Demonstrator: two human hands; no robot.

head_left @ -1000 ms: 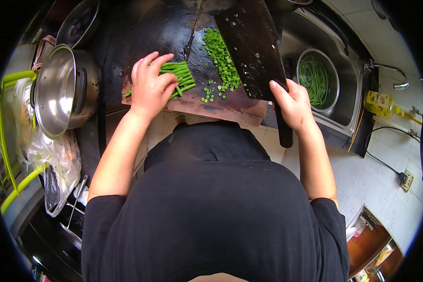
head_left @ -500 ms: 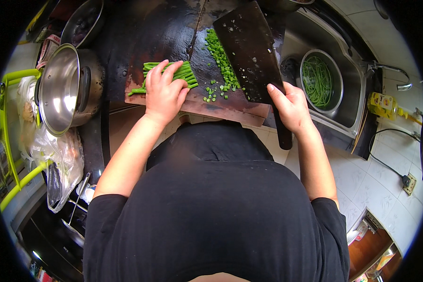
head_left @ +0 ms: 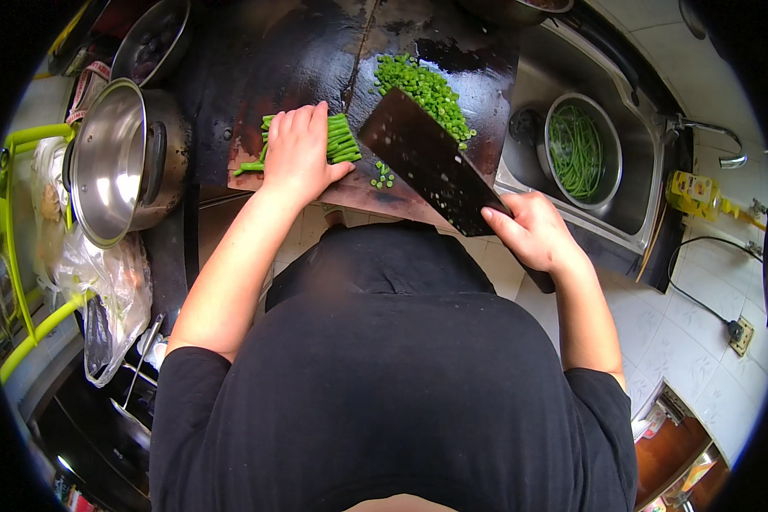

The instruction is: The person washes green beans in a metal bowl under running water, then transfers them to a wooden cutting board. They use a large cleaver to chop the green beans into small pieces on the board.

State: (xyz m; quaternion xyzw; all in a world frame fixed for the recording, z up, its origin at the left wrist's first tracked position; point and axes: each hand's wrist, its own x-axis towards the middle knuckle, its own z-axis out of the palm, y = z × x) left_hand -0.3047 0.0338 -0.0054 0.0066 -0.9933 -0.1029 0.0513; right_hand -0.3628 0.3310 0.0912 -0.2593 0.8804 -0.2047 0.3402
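Note:
My left hand (head_left: 297, 154) presses flat on a bundle of long green beans (head_left: 340, 141) lying across a dark wooden cutting board (head_left: 299, 60). My right hand (head_left: 533, 230) grips the handle of a broad dark cleaver (head_left: 431, 162), its blade angled just right of the cut ends of the bundle. A heap of chopped bean pieces (head_left: 422, 90) lies on the board beyond the blade, with a few loose bits (head_left: 384, 177) near the board's front edge.
A steel pot (head_left: 115, 162) stands left of the board, a bowl (head_left: 145, 43) behind it. A sink (head_left: 606, 213) on the right holds a metal bowl of whole beans (head_left: 578, 149). Plastic bags (head_left: 102, 273) and a yellow-green rack (head_left: 13, 239) sit at far left.
The cleaver swung from lying over the right of the board to angled beside the bean bundle. My left hand stayed on the beans.

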